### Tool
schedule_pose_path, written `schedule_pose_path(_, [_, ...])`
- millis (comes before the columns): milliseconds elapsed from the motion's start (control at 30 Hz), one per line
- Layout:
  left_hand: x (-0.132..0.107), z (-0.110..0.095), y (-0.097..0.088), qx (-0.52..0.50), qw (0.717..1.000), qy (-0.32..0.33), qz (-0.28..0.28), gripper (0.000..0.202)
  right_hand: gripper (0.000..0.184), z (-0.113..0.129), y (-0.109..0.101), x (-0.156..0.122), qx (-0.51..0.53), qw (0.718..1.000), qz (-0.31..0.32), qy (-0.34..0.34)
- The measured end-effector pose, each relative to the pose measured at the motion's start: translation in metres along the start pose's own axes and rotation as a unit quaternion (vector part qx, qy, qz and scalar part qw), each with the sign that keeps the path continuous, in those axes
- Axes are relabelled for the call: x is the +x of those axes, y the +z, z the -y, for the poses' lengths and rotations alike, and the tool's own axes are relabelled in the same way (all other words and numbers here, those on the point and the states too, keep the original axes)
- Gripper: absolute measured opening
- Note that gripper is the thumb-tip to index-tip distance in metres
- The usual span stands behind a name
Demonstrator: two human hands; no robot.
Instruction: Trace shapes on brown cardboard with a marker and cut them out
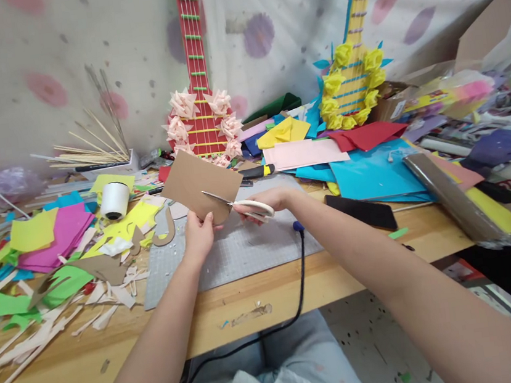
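Observation:
A brown piece of cardboard (189, 184) is held up over the grey cutting mat (245, 255). My left hand (199, 232) pinches its lower edge, thumb on the near face. In my right hand (264, 204) are white-handled scissors (257, 208), my fingers in the loops. The scissors' metal blades point left and lie across the cardboard's right part, near its edge. How far the blades are apart is hard to make out. A hook-shaped cardboard cutout (165, 228) rests on the mat to the left of my left hand.
Paper scraps (114, 293) and a white cup-like object (115, 200) lie left. A red paper guitar (204, 120) and a yellow one (355, 89) stand behind. To the right are blue sheets (374, 170), a black phone-like slab (361, 211) and a cable (302, 266) crossing the table edge.

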State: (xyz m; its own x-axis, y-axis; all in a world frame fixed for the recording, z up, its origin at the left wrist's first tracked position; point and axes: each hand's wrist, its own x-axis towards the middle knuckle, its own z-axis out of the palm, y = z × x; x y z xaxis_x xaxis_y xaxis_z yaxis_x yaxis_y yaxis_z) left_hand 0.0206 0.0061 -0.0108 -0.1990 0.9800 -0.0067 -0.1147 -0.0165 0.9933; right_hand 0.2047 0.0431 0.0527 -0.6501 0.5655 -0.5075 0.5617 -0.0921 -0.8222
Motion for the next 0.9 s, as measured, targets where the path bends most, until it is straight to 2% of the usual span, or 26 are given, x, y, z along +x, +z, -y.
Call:
schedule_pose_path(133, [0.003, 0.006, -0.005, 0.0, 1.0, 0.02, -0.013, 0.027, 0.059, 0.002, 0.0, -0.001, -0.023, 1.0, 0.018, 0.013])
schedule_pose_path(200, [0.001, 0.006, -0.004, -0.019, 1.0, 0.012, 0.001, 0.028, 0.058, 0.005, 0.001, -0.002, -0.04, 0.999, 0.019, 0.01])
schedule_pose_path(333, [-0.008, -0.001, 0.002, -0.048, 0.991, -0.073, 0.099, 0.03, 0.055, 0.012, 0.005, -0.006, -0.049, 0.998, -0.021, -0.038])
schedule_pose_path(400, [-0.012, -0.005, 0.004, -0.056, 0.986, -0.093, 0.128, 0.029, 0.055, 0.014, 0.007, -0.007, -0.059, 0.997, -0.028, -0.052])
schedule_pose_path(533, [-0.015, -0.008, 0.004, -0.063, 0.982, -0.099, 0.145, 0.03, 0.055, 0.009, 0.01, -0.003, -0.05, 0.997, -0.036, -0.05])
schedule_pose_path(900, [-0.015, -0.006, 0.003, -0.107, 0.972, -0.108, 0.181, 0.033, 0.049, -0.01, 0.013, 0.006, -0.012, 0.99, -0.12, -0.07])
